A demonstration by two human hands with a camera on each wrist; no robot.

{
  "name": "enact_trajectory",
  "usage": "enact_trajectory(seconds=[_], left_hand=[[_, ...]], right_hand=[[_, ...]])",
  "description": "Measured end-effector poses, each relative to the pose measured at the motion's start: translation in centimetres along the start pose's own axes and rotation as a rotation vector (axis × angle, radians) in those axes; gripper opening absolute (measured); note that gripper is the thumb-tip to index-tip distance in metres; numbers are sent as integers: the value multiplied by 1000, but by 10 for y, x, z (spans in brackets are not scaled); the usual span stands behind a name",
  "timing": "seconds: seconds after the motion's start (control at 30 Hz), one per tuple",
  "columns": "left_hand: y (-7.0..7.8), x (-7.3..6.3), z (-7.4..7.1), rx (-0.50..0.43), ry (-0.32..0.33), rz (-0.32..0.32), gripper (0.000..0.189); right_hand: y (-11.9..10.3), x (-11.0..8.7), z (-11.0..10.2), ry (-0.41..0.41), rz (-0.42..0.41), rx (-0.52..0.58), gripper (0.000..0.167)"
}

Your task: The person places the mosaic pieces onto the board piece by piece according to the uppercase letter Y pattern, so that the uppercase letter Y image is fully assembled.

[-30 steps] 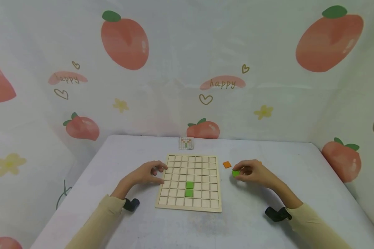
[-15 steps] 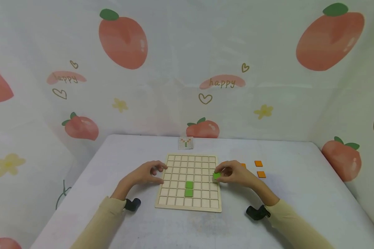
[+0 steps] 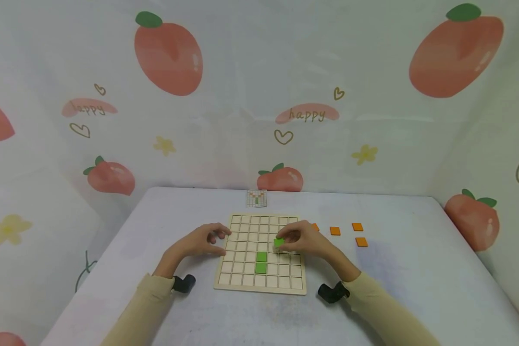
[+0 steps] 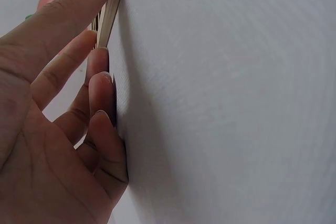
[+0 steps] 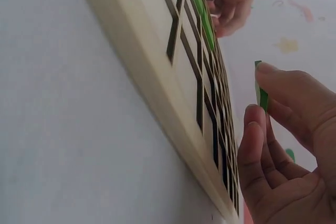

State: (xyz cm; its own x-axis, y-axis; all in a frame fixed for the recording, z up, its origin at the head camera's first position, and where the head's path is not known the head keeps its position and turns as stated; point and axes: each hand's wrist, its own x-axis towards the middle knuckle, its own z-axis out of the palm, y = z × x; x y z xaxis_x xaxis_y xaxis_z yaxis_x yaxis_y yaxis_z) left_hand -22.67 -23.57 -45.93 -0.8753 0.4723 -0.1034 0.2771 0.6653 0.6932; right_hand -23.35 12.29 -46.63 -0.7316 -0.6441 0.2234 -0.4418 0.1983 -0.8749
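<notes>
A pale wooden grid board (image 3: 259,290) lies on the white table, with two green square tiles (image 3: 261,262) set in adjoining cells of one column. Between thumb and fingertips, my right hand (image 3: 307,240) pinches another green tile (image 3: 278,242) above the right half of the board. The right wrist view shows that tile (image 5: 261,87) edge-on, raised off the grid. My left hand (image 3: 203,240) rests at the board's left edge; its thumb and fingertips touch the rim (image 4: 111,14), thumb and index finger spread apart.
Several orange square tiles (image 3: 335,231) lie right of the board, one partly hidden behind my right hand. Behind the board is a small card (image 3: 256,198) printed with a grid pattern in orange and green. A fruit-printed cloth (image 3: 225,120) hangs beyond the table.
My right hand has carried the green tile leftward from the table beside the board to above its grid. More orange tiles have come into view. The left hand has stayed at the edge.
</notes>
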Motion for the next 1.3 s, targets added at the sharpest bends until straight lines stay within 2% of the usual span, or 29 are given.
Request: enact_trajectory(seconds=[0.13,0.33,0.57,0.83,1.07,1.3], left_hand=[[0,0,-1,-10,-3,-1,50],[-1,1,0,-10,-6,3,50],[-1,1,0,-15,-5,-3,51],[0,0,-2,-14,-7,-2,51],[1,0,-3,-18,-10,7,51],[-1,0,-2,-19,-11,1,51]], right_hand=[[1,7,9,13,4,-28,22],[-1,17,18,38,66,-82,21],[-5,21,27,44,65,-94,21],[-10,24,30,18,118,-102,22],[-10,27,30,7,116,-93,19],[-12,29,34,14,151,-105,19]])
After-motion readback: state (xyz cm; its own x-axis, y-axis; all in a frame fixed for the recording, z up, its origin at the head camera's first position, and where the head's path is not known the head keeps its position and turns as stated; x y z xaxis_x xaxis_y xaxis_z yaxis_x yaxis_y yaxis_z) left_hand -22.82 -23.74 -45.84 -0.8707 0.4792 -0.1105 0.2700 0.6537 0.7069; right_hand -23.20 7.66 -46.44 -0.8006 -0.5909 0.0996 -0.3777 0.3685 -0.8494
